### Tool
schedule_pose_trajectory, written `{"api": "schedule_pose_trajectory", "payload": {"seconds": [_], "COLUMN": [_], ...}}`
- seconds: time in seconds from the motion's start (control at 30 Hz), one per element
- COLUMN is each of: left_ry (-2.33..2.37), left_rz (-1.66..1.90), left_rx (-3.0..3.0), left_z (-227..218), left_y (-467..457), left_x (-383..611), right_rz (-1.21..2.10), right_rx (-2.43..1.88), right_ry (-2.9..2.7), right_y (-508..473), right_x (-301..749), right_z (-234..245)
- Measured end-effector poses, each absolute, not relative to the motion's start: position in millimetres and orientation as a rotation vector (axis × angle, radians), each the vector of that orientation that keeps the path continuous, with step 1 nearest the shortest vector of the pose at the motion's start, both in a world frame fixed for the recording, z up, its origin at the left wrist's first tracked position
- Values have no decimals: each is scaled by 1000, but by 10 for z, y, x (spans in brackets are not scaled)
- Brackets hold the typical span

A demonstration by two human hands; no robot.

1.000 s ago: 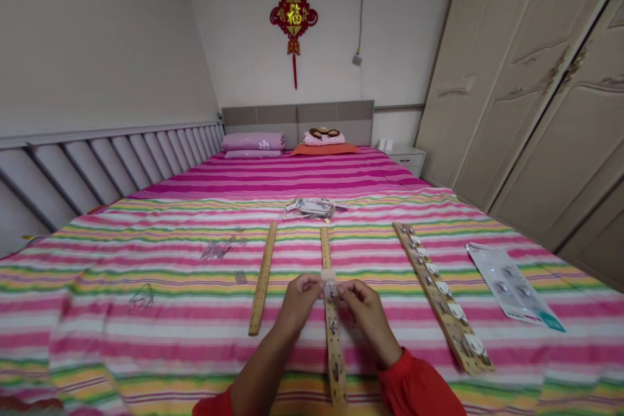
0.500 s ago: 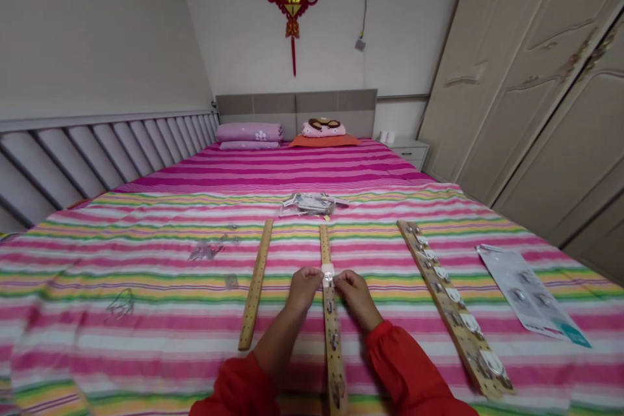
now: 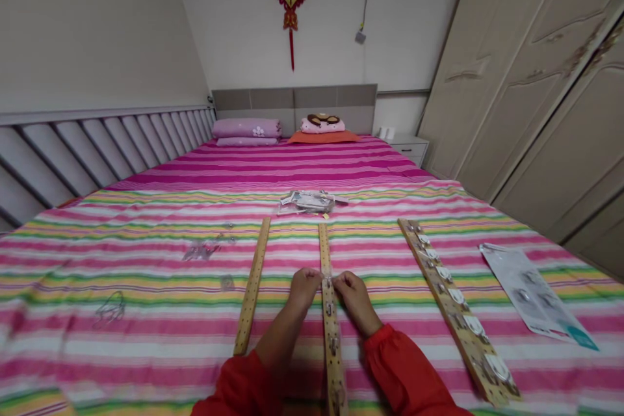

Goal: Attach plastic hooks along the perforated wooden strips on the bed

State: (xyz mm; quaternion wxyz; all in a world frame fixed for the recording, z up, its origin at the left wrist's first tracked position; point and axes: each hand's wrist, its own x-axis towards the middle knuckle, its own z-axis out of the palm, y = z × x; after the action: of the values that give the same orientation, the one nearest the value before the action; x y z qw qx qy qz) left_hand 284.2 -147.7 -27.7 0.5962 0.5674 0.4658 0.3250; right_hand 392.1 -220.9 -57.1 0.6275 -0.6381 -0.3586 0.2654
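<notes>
Between my two hands a small clear adhesive hook (image 3: pixel 327 281) with a metal hook part lies over the middle wooden strip (image 3: pixel 323 247), which has rows of holes. My left hand (image 3: pixel 305 287) pinches its left edge. From the other side my right hand (image 3: pixel 354 294) pinches the right edge. Nearer me on the same strip sit several metal hooks (image 3: pixel 334 344). To the left lies a bare wooden strip (image 3: pixel 253 286) with holes. A wider board (image 3: pixel 453 312) on the right carries metal hooks and white round pieces.
A clear hook package (image 3: pixel 536 299) lies far right. Beyond the strips is a plastic-wrapped bundle (image 3: pixel 309 202). Small clear pieces (image 3: pixel 202 249) and a crumpled clear scrap (image 3: pixel 111 307) rest on the striped bedspread (image 3: pixel 160 344) to the left.
The white patch seen around the hook earlier no longer shows, and the hook now looks flatter or tilted. Both hands keep their pinch in nearly the same place; the view shifted slightly.
</notes>
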Motion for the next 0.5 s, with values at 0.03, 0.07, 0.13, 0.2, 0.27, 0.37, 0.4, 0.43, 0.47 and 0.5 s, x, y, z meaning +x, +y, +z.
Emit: {"api": "schedule_pose_trajectory", "payload": {"seconds": [0.03, 0.07, 0.13, 0.2, 0.27, 0.37, 0.4, 0.43, 0.47, 0.5], "left_ry": [1088, 1095, 1113, 1130, 1148, 1178, 1187, 1194, 1199, 1202], "left_rz": [754, 754, 755, 760, 766, 766, 764, 761, 758, 755], "left_rx": [1322, 1326, 1333, 1337, 1335, 1320, 1314, 1308, 1303, 1299], "left_z": [-283, -289, -303, -321, -346, -398, -418, -437, -455, -470], "left_y": [-1475, -1472, -1466, -1460, -1455, -1440, -1431, -1420, -1409, -1397], "left_x": [2847, 2852, 2863, 2872, 2881, 2893, 2896, 2898, 2902, 2906], "right_rz": [604, 600, 596, 595, 594, 597, 602, 609, 618, 629], "right_rx": [-1466, -1469, -1473, -1476, -1476, -1473, -1470, -1465, -1459, -1450], "right_ry": [-821, -821, -822, -822, -819, -806, -801, -795, -789, -781], "right_y": [-2208, -2207, -2208, -2209, -2210, -2208, -2205, -2202, -2199, -2196], "right_x": [3921, 3921, 3918, 3916, 3916, 3919, 3921, 3924, 3927, 3930], "right_z": [-577, -581, -589, -596, -602, -611, -616, -622, -629, -636]}}
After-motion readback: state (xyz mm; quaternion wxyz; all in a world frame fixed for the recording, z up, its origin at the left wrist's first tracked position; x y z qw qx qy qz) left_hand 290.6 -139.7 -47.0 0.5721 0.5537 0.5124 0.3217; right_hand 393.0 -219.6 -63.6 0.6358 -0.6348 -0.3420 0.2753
